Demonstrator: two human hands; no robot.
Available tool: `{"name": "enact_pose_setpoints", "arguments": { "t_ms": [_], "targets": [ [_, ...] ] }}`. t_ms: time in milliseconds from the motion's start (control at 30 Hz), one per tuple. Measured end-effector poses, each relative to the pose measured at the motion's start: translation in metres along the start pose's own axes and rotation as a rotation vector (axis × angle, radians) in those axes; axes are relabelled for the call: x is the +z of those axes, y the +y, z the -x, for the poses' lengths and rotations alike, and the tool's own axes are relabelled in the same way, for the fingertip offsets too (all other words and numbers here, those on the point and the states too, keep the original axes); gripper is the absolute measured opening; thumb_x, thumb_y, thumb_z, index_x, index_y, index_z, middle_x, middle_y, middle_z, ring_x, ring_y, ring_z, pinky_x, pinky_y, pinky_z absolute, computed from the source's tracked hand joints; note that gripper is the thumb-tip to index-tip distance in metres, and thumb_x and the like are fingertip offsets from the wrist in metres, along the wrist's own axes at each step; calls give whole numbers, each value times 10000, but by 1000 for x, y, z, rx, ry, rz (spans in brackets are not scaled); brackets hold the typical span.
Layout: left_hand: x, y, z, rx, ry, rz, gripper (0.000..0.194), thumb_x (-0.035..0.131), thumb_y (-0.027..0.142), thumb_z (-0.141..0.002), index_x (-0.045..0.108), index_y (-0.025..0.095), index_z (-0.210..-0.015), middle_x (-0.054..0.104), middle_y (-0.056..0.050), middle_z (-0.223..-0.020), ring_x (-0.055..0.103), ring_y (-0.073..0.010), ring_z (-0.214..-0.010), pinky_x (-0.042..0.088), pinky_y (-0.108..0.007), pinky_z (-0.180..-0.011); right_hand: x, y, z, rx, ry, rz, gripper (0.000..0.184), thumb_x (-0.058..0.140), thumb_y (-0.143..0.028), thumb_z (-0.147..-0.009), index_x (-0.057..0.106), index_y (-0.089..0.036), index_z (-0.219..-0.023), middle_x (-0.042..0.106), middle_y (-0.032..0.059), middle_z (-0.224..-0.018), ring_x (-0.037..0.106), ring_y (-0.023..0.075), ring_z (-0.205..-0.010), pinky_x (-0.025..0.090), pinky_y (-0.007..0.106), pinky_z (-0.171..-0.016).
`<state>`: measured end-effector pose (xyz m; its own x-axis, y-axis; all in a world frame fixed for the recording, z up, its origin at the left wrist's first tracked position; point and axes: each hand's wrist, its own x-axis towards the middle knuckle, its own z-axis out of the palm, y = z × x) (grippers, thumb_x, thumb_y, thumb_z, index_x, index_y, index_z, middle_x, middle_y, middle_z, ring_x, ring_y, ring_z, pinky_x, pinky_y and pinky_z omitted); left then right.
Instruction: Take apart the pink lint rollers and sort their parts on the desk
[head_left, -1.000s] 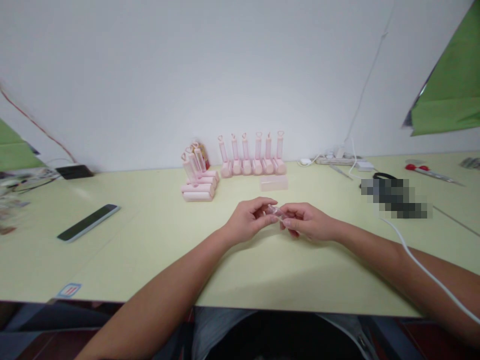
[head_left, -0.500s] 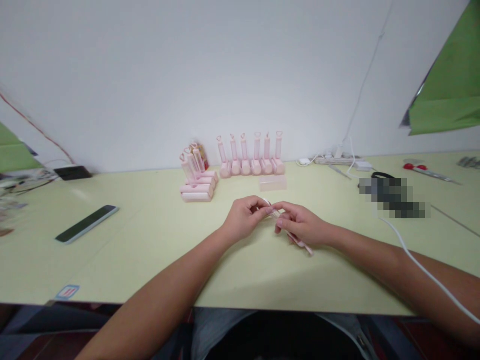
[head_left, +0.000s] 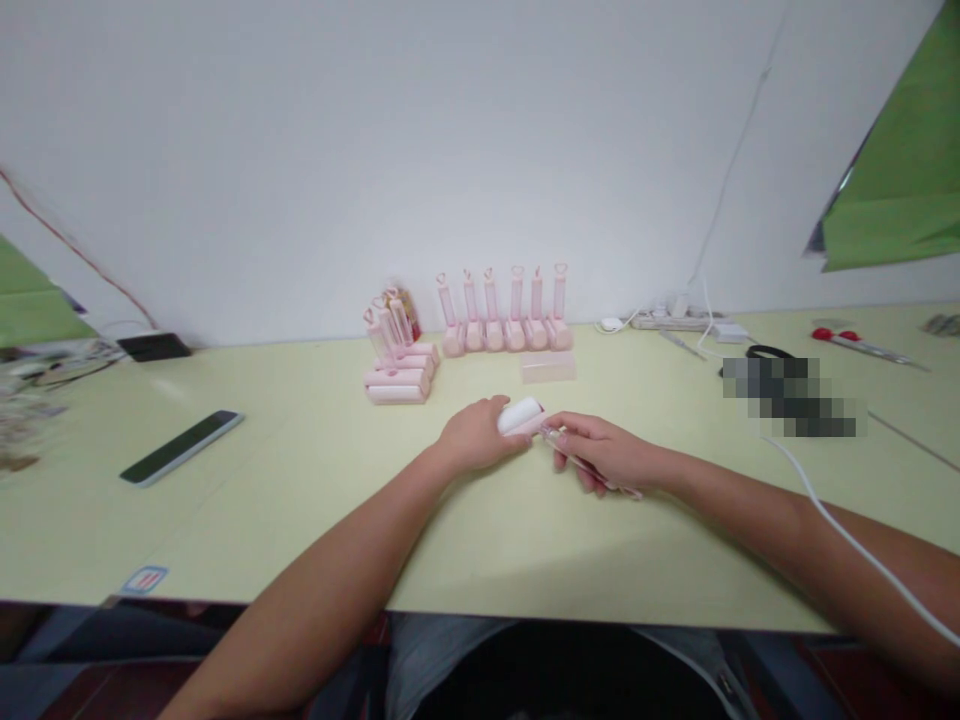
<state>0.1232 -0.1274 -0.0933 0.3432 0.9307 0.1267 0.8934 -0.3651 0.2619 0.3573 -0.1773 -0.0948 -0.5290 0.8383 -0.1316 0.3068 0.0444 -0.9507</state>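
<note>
Gripping a pink-and-white roller head [head_left: 520, 416] in the left hand [head_left: 480, 436], with thumb on the near side and fingers closed round the far side, white cylinder uppermost — probably to steady it and leave the right end free. Held low over the yellow-green table [head_left: 480, 560] or resting on it; cannot tell which.

Pinching a slim, clear-pink handle [head_left: 576, 462] in the right hand [head_left: 604, 452], with thumb and index finger shut near the forward tip and the other fingers curled beneath. Slants from beside the roller head down under the palm, with a loop [head_left: 631, 492] poking out below the wrist. Likely gripped so near the tip for fine aim, with the palm backing the rest. Placed tip-first at the roller head's right end; touching or just short of touching, too small to tell.

Farther back, can see six pink rollers [head_left: 493, 335] in a neat row along the wall, balanced on broad heads with handles upright, presumably to save room. To the left, can make out three more rollers [head_left: 399, 378] packed side by side. Nearer the hands, can see a translucent pink cover [head_left: 548, 368] lying flat, within easy reach. Well apart leftward, can see a smartphone [head_left: 182, 448], seemingly set clear of the working space.
</note>
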Motion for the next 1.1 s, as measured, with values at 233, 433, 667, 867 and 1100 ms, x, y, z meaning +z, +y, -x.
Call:
{"name": "enact_pose_setpoints", "arguments": {
  "t_ms": [233, 433, 667, 867, 1100],
  "targets": [
    [-5, 6, -4, -157, -68, 562, 589, 722, 594, -657, 639, 145, -1030, 665, -75, -861, 592, -192, -684, 394, -265, -548, -1, 7, -4, 8, -10, -55, 263, 422, -437, -967, 527, -275, -1146, 608, -40, -766, 462, 42, -367, 355, 145, -301],
    [-5, 18, 0, -134, -273, 1177, 533, 687, 575, -730, 595, 131, -1009, 559, -21, -735, 481, -96, -528, 338, -202, -412, 0, 6, -3, -63, 33, -90, 279, 435, -427, -966, 525, -265, -1174, 578, -42, -754, 488, 51, -390, 402, 160, -328],
    [4, 20, 1, -115, -285, 1254, 510, 677, 569, -751, 579, 131, -994, 517, 1, -660, 465, -91, -498, 332, -194, -398, 4, 3, -2, -100, 36, -102, 303, 442, -473, -958, 554, -217, -1075, 583, -33, -781, 486, 50, -389, 392, 175, -316],
    [5, 19, 1, -80, -258, 1257, 472, 682, 504, -763, 590, 120, -1022, 542, -15, -709, 467, -80, -522, 320, -189, -438, 2, 6, -4, -106, 53, -50, 294, 426, -465, -965, 547, -213, -1056, 585, -27, -806, 478, 45, -387, 379, 175, -317],
    [7, 19, 1, -57, -223, 1225, 458, 695, 472, -746, 581, 122, -1019, 531, -5, -704, 463, -79, -507, 322, -192, -428, 4, 2, -1, -86, 77, 0, 280, 423, -449, -961, 551, -205, -1009, 582, -18, -808, 465, 44, -387, 331, 162, -295]
  ]
}}
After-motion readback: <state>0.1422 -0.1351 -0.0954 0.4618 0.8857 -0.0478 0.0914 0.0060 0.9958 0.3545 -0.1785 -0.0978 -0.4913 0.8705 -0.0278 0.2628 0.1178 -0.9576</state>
